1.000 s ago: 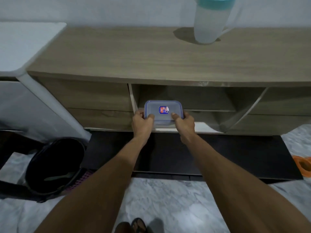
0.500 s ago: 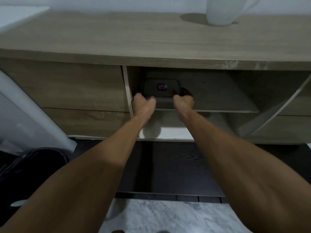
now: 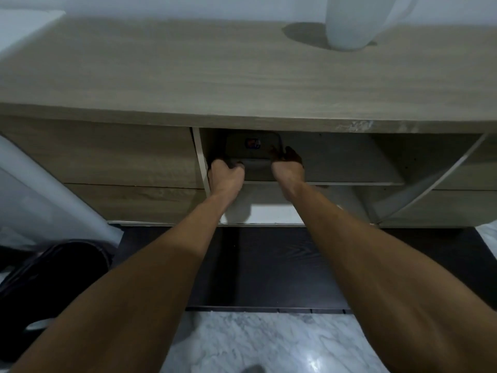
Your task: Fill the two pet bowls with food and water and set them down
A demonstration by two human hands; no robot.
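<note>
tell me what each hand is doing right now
Left hand: grips the near left corner of the lidded plastic container.
Right hand: grips its right side, fingers in shadow.

1 head-worn camera looks down, close, at the cabinet (image 3: 188,76).

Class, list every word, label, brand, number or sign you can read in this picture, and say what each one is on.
Red and blue label on the lid of the plastic container, inside the cabinet: too dark and blurred to read.
White jug on the cabinet top: no print visible on the part in view.
Nothing else in view shows any text, number or sign.
</note>
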